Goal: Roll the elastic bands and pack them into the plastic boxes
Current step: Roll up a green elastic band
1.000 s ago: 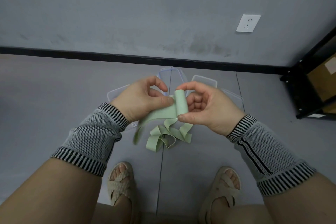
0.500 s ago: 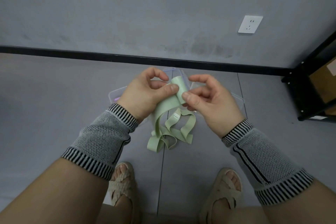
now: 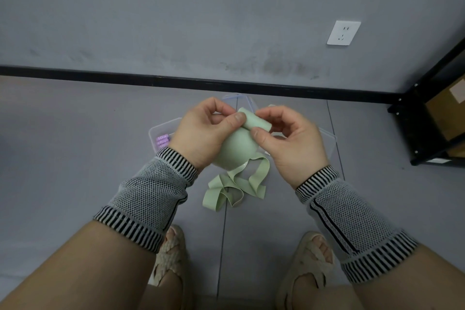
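A pale green elastic band is held up between both hands, its top end wound into a small roll. My left hand pinches the band just beside the roll with thumb and fingers. My right hand pinches the roll itself. The band's loose tail hangs down from the hands. More green bands lie tangled on the floor below. Clear plastic boxes sit on the floor behind my hands: one at the left holds purple rolled bands, and others are mostly hidden.
A black metal shelf with a cardboard box stands at the right. A black skirting board runs along the grey wall, which carries a white socket. My feet in woven sandals rest on the grey floor below.
Both hands have risen slightly and kept winding the band. The roll has turned to lie slanted, and the part of the band below the hands now bulges wide.
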Motion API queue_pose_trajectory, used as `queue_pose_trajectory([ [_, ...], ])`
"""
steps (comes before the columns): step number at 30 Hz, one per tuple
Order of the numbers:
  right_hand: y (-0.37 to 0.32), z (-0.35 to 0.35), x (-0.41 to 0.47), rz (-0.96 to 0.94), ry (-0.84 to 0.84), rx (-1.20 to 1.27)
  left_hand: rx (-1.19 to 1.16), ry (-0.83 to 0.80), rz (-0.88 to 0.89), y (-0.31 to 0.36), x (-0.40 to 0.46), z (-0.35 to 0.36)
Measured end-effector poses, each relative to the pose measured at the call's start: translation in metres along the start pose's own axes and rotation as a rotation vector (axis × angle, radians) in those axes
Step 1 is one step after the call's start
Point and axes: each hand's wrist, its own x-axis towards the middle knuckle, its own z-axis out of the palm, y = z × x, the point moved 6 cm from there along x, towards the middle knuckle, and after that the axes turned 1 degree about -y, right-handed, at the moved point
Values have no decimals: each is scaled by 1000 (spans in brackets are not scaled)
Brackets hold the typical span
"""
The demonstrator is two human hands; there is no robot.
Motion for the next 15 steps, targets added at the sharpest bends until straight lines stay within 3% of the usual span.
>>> queue_pose_trajectory([
  [8, 20, 2, 1, 241, 51, 392, -18, -34, 34, 4, 1, -2],
  [15, 21, 0, 3, 261, 68, 404, -115, -70, -55, -2, 1, 2],
])
